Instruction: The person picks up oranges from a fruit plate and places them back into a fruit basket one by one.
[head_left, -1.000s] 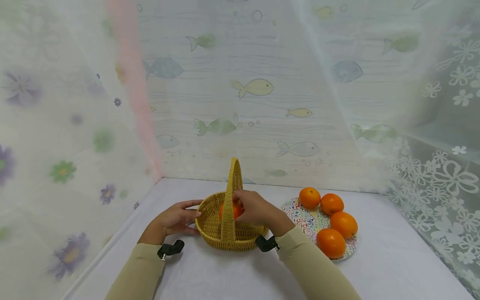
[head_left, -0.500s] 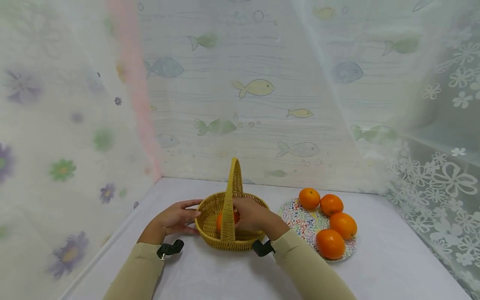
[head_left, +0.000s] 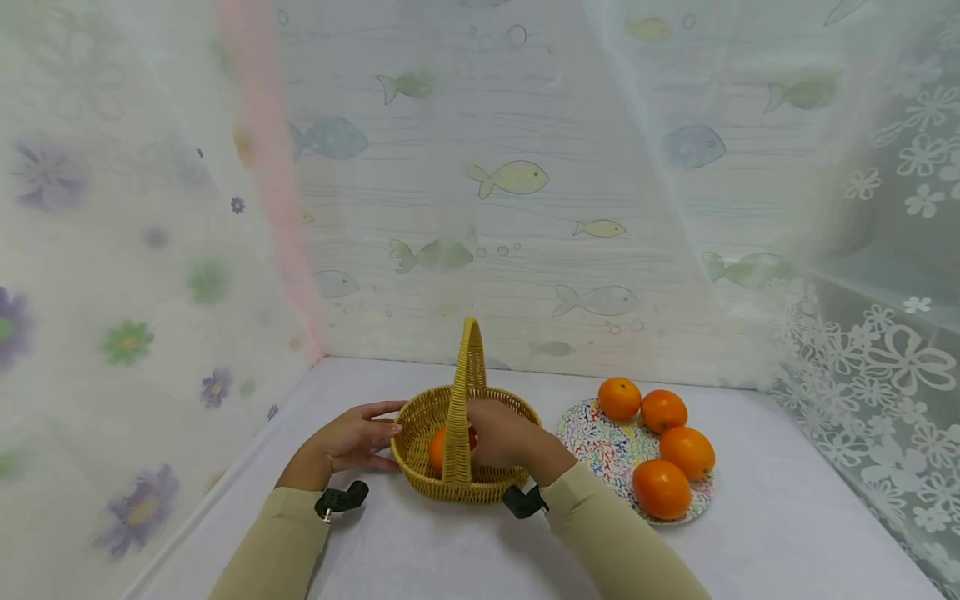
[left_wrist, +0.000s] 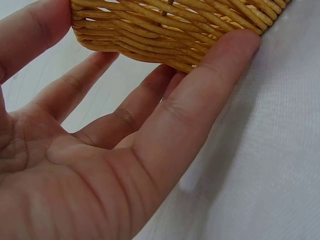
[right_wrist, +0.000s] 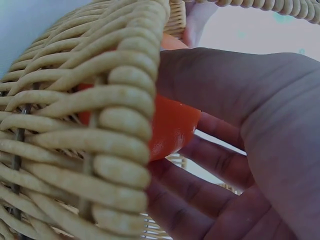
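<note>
A yellow wicker basket (head_left: 487, 492) with a tall arched handle stands on the white cloth in front of me. My left hand (head_left: 351, 440) is at its left side, fingers spread and fairly straight; in the left wrist view, the fingertips touch the woven wall (left_wrist: 150, 37). My right hand (head_left: 504, 435) reaches down inside the basket from the right and holds an orange (head_left: 437, 452) low within it. The handle partly hides this fruit in the head view. Seen from the right wrist, thumb and fingers lie around the orange (right_wrist: 172, 127), behind the basket's rim.
Right of the basket lies a round plate (head_left: 596, 450) with a multicoloured speckled pattern. Several oranges (head_left: 662, 489) sit along its right and far side. Sheer curtains (head_left: 525, 275) with fish and flowers hang behind and at both sides of the table.
My right hand has lowered the orange deeper into the basket and slightly left. The left hand stays at the basket's left side, and the plate's oranges have not moved.
</note>
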